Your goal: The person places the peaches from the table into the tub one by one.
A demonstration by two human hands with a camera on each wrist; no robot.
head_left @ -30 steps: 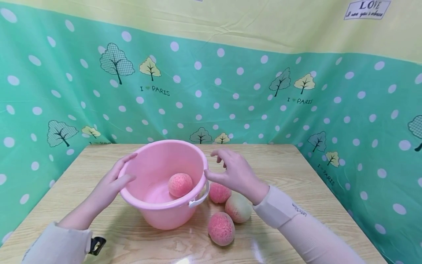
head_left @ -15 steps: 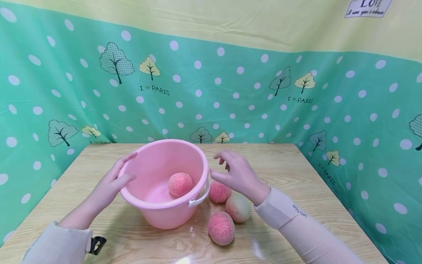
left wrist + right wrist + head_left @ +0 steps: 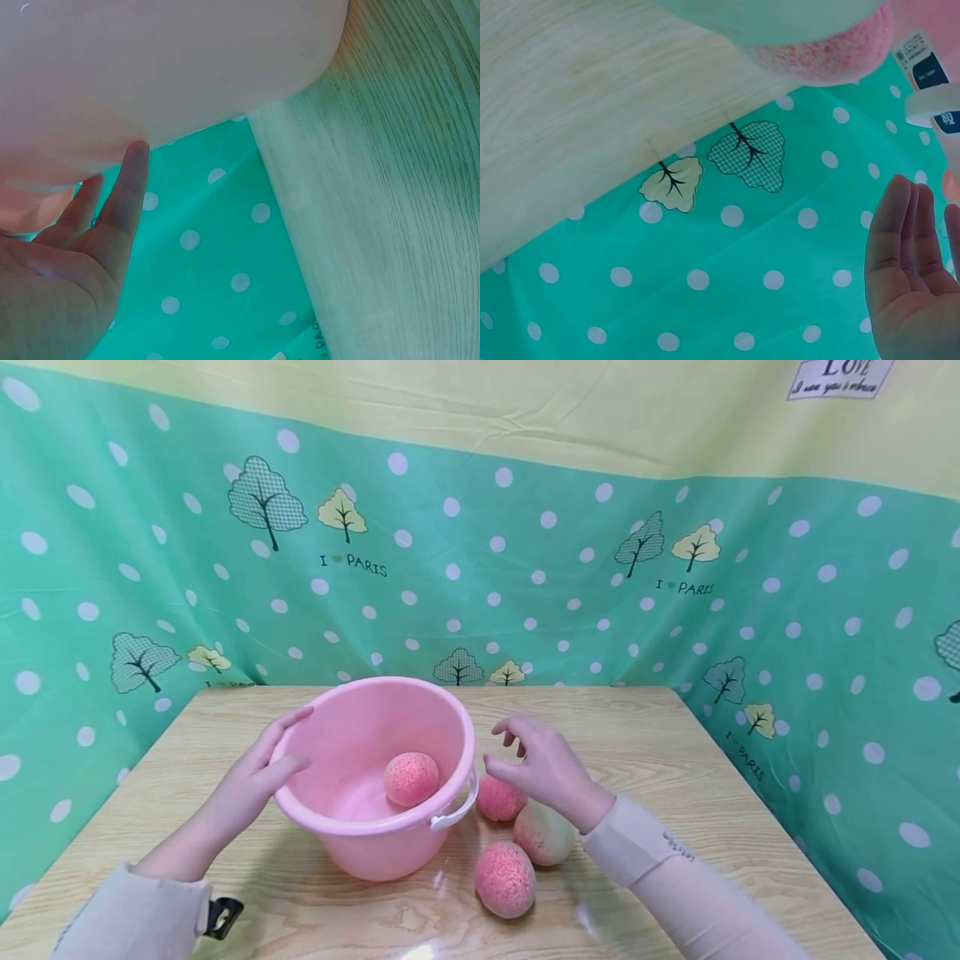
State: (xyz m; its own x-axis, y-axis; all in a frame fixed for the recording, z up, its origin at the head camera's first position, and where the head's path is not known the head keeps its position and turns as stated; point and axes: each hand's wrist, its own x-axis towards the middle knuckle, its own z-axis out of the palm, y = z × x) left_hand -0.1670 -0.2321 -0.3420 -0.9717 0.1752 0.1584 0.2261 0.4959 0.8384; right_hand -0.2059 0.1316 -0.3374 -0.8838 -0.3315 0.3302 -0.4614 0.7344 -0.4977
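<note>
A pink bucket (image 3: 386, 858) stands on the table, its mouth tilted slightly toward me, with one pink peach (image 3: 411, 779) inside. My left hand (image 3: 251, 781) holds the bucket's left rim, thumb over the edge and fingers along the outside wall. In the left wrist view, fingers (image 3: 133, 176) lie against that wall. To the right of the bucket, my right hand (image 3: 543, 770) hovers with loosely bent fingers and nothing in it. Below that hand sit a pink peach (image 3: 501, 799) and a pale green and pink peach (image 3: 546, 835). Another peach (image 3: 505, 880) lies nearer to me.
A white handle (image 3: 453, 814) hangs down on the bucket's right side. The wooden table (image 3: 637, 727) ends at a green dotted curtain (image 3: 525, 568) at the back and sides. A black clip-like piece (image 3: 222, 917) shows at the left sleeve.
My right hand has moved off the bucket's right rim, drifting right and slightly down. The left hand, bucket and peaches stay in place.
</note>
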